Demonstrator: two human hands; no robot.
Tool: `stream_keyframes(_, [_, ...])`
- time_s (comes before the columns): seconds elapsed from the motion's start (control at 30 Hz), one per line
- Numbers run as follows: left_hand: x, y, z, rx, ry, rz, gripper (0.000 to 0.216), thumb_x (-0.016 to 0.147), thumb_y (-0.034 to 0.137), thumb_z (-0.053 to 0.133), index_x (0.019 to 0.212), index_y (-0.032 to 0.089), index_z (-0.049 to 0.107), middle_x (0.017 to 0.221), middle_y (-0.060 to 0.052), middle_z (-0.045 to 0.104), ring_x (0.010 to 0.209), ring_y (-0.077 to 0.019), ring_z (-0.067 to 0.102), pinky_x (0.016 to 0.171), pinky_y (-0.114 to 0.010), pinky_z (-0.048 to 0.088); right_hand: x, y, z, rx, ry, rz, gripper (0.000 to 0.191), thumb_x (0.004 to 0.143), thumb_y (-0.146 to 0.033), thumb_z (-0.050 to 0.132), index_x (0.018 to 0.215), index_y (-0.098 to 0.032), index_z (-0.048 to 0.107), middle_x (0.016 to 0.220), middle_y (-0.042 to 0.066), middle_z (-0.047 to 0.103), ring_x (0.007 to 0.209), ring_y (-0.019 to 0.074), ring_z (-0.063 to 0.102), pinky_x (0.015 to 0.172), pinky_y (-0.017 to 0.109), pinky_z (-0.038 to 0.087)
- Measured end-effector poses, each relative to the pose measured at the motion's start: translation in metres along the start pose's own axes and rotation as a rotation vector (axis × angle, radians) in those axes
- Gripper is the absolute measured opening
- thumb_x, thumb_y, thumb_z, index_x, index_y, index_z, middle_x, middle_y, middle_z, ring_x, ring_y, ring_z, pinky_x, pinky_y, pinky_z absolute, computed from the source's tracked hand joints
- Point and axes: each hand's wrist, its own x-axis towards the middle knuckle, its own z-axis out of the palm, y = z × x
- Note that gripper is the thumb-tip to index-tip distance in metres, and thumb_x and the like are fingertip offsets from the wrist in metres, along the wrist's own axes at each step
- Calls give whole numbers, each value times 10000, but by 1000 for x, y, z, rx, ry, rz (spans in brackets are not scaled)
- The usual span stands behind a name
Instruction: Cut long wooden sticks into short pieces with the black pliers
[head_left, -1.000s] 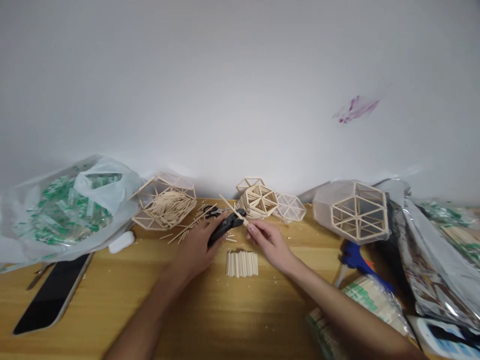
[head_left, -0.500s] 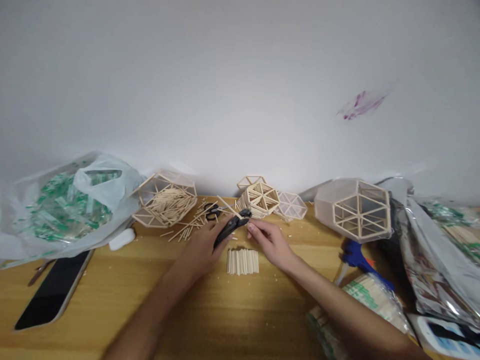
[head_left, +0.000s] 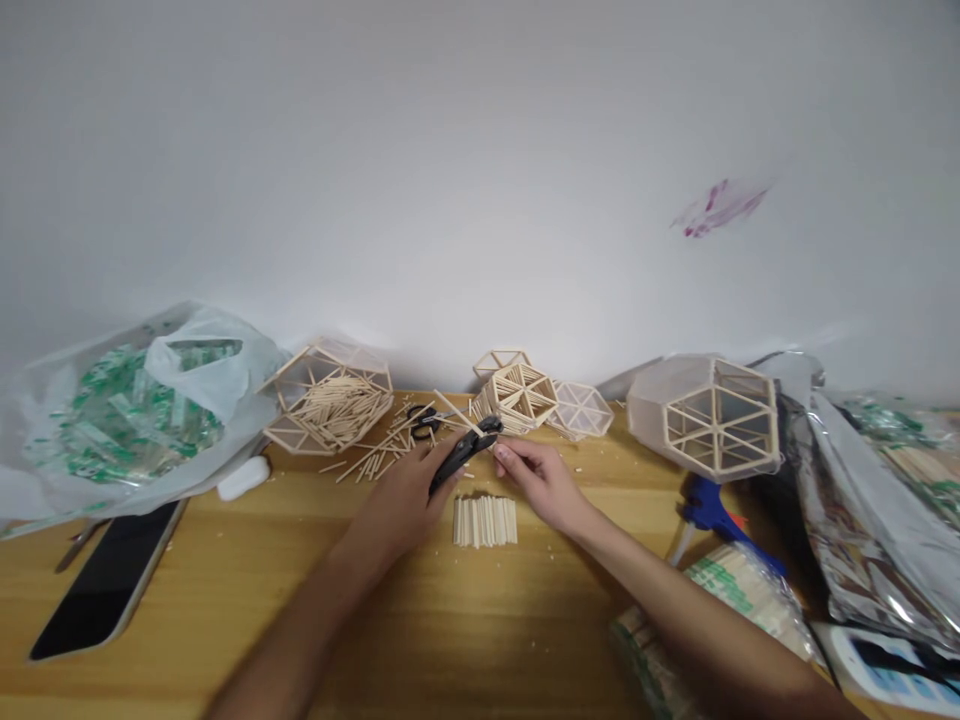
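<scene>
Stick pack: green print, was too blurry 2 read
L hand: gripped blk plier-type tool, tilted
R hand: pinched end of wood stick, which crossed tool's head nr short-stick row

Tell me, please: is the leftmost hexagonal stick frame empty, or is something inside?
Not empty: a heap of loose sticks shows inside the leftmost frame.

Left forearm bare, right forearm bare too, both slimming towards the wrists! Left hand uncovered, and there, a thumbnail on the right hand!
</scene>
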Motion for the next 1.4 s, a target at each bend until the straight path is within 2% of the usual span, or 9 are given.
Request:
stream_keyframes(0.2, [0, 1, 0, -17, -1, -18, 435, 1005, 354, 472, 1427, 260, 518, 1213, -115, 699, 1087, -264, 677, 979, -429, 512, -1, 0, 0, 42, -13, 51, 495, 988, -568, 479, 692, -178, 550, 609, -26, 419, 572, 126, 366, 541, 257, 266])
stream_keyframes(0.37, [0, 3, -2, -22, 0, -23, 408, 982, 282, 493, 1385, 273, 552, 1176, -93, 719, 1055, -252, 691, 938, -392, 525, -1, -2, -1, 81, -41, 74, 520, 973, -616, 474, 699, -180, 547, 611, -24, 417, 561, 122, 354, 518, 254, 256])
stream_keyframes(0.53, [0, 7, -3, 1, 27, -38, 420, 990, 362, 500, 1397, 272, 547, 1168, -97, 719, 1052, -254, 692, 920, -381, 526, 0, -4, -3, 93, -61, 73, 528, 966, -629, 478, 698, -178, 534, 622, -25, 410, 567, 116, 351, 526, 255, 255])
stream_keyframes(0.8, [-2, 10, -4, 66, 1, -114, 318, 991, 321, 504, 1287, 263, 605, 1070, -73, 750, 972, -254, 714, 841, -355, 528, 0, -6, -2, 113, -72, 66, 524, 977, -613, 474, 690, -179, 534, 604, -30, 411, 559, 118, 364, 525, 253, 270])
stream_keyframes(1.07, [-2, 5, 6, 193, 66, -38, 426, 985, 324, 513, 1404, 252, 505, 1228, -123, 690, 1057, -281, 688, 869, -401, 537, 1, -4, 0, -68, -15, -6, 528, 971, -635, 451, 781, -164, 594, 692, -5, 509, 647, 139, 428, 586, 253, 320])
stream_keyframes(1.13, [-3, 3, 10, 182, 84, -29, 395, 981, 316, 517, 1366, 227, 528, 1226, -132, 685, 1056, -280, 684, 879, -407, 537, 0, -2, 2, -111, 18, 10, 547, 963, -647, 444, 712, -171, 546, 655, -12, 462, 623, 134, 401, 564, 253, 291])
stream_keyframes(1.27, [-3, 1, 12, 167, 128, -26, 364, 975, 324, 522, 1324, 219, 547, 1219, -122, 681, 1051, -278, 678, 881, -404, 533, -1, 2, 3, -184, 18, 110, 607, 932, -683, 447, 577, -213, 306, 583, -35, 272, 559, 112, 275, 521, 259, 198])
stream_keyframes(1.33, [-2, 0, 10, 169, 138, -50, 360, 973, 343, 522, 1312, 226, 554, 1220, -116, 682, 1042, -280, 679, 871, -403, 530, 0, 2, 1, -220, -3, 171, 626, 922, -702, 448, 569, -218, 268, 572, -37, 247, 546, 111, 258, 514, 263, 184])
stream_keyframes(1.4, [0, -3, 5, 160, 144, -85, 353, 976, 373, 510, 1285, 212, 566, 1202, -120, 689, 1026, -281, 681, 860, -401, 525, 1, 1, -1, -265, -4, 195, 621, 938, -692, 437, 567, -216, 292, 556, -33, 291, 540, 119, 300, 515, 264, 203])
